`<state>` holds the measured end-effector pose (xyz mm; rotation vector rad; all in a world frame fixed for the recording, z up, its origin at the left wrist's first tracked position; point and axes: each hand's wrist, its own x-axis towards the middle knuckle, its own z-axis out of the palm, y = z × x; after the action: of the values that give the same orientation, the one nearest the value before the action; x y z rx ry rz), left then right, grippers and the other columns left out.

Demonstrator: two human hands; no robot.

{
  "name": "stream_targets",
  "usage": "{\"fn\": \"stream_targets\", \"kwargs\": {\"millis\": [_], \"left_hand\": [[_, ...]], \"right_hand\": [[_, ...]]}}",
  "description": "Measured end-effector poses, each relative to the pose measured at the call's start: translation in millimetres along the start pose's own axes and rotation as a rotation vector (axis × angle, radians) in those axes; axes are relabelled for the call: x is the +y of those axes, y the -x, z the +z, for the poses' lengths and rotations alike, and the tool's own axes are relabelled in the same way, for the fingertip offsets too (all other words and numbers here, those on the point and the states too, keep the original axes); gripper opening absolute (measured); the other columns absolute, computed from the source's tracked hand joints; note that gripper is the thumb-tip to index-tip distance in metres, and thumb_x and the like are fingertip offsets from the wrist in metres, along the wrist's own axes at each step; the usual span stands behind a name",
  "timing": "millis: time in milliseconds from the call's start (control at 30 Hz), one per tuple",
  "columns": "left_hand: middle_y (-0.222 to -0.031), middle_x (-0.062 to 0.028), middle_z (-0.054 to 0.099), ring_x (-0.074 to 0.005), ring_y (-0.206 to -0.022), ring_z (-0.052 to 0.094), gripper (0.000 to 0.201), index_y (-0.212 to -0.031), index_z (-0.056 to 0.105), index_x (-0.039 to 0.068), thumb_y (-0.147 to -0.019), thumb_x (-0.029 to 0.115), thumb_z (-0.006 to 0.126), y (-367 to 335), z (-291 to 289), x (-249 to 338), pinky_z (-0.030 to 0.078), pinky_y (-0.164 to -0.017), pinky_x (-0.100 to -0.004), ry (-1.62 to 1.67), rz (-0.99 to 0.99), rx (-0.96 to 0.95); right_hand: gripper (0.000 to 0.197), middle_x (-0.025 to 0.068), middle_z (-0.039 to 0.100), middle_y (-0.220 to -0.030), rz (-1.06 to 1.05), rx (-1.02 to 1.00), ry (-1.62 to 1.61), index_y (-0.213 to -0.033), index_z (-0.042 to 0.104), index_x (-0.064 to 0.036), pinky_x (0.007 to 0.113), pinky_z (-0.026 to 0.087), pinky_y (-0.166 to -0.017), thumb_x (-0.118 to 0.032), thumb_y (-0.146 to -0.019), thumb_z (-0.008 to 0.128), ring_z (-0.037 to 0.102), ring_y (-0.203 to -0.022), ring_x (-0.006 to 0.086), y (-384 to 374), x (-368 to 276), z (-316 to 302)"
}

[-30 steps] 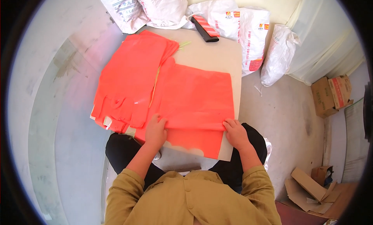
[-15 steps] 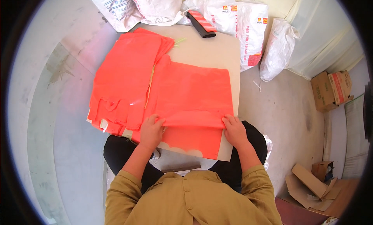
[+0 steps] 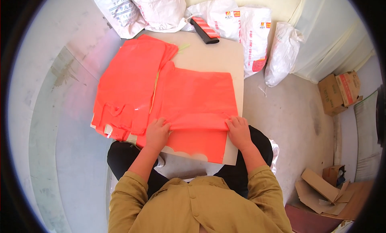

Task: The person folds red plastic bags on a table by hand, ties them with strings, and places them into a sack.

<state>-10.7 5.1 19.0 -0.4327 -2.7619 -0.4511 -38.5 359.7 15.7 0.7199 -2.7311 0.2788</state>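
Bench (image 3: 225, 56) holds one stack of orange bags (image 3: 128, 84) at left; your left hand (image 3: 157, 132) and right hand (image 3: 238, 130) pinch the orange bag (image 3: 197, 100), fold just begun, most left.

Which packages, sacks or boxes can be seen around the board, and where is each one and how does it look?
White printed sack: beyond the board's far right corner, red and orange marks.
Grey-printed white sack: far left, slanted.
Plain white sack: beside it, bulging.
White plastic bag: floor at right, tied, crumpled.
Brown carton: far right, red panel.
Torn cardboard: lower right, flattened.
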Motion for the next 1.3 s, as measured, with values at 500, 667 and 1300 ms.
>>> {"fn": "stream_targets", "kwargs": {"millis": [500,667,1300], "left_hand": [[-0.11,-0.0098,0.062,-0.0285,-0.099,0.058,0.036,-0.103,0.063,0.005,-0.071,0.018,0.074,0,11,-11,0.049,-0.082,-0.0407,-0.049,0.107,-0.071],[-0.106,-0.0092,0.064,-0.0288,-0.095,0.06,0.033,-0.101,0.065,0.006,-0.072,0.017,0.074,-4,-1,-5,0.05,-0.081,-0.0397,-0.031,0.073,-0.113],[-0.087,-0.0106,0.066,-0.0144,-0.085,0.062,0.03,-0.102,0.065,-0.001,-0.085,0.023,0.068,-33,-10,-28,0.049,-0.075,-0.0317,0.816,-0.526,-0.494]], "right_hand": [[0.033,0.0117,0.063,-0.117,-0.119,0.054,-0.024,-0.108,0.061,-0.0036,0.04,0.052,-0.081,-0.001,-0.076,0.056,0.06,-0.1,0.0301,-1,2,18],[0.031,0.0125,0.065,-0.114,-0.106,-0.036,-0.034,-0.108,0.063,-0.0049,0.039,0.052,-0.081,-0.003,-0.078,0.054,0.061,-0.099,0.0298,-4,0,-1],[0.028,0.0159,0.068,-0.096,0.369,-0.751,-0.521,-0.102,0.065,0.0006,0.038,0.049,-0.076,-0.019,-0.084,0.058,0.064,-0.086,0.0295,-56,57,-30]]}}
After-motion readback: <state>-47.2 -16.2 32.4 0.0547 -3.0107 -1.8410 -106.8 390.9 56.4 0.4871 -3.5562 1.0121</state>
